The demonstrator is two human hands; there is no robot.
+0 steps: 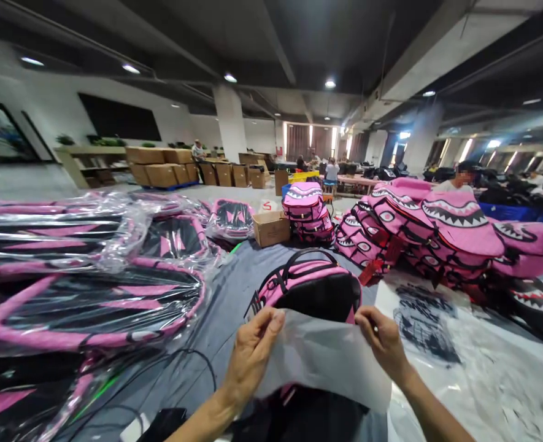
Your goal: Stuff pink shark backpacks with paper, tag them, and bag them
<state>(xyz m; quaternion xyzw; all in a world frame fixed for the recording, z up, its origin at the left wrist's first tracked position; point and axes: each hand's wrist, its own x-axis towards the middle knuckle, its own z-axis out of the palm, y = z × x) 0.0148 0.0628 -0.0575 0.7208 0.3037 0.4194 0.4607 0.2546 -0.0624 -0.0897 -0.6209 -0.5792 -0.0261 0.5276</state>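
Observation:
A translucent plastic sheet, perhaps a bag, stretches between my two hands at chest height. My left hand pinches its upper left corner between thumb and fingers. At the upper right corner, my right hand is closed on the same sheet. Just behind it a pink and black backpack rests on the grey cloth, its black panel facing me and its handle up. The sheet covers the lower part of that backpack. Below the sheet, something dark with a bit of pink is partly visible; I cannot tell what it is.
Plastic-wrapped pink and black backpacks are piled at left. Pink backpacks with shark-teeth prints are heaped at right, beside printed plastic bags. A cardboard box stands behind. A black cable crosses the grey cloth. People sit farther off.

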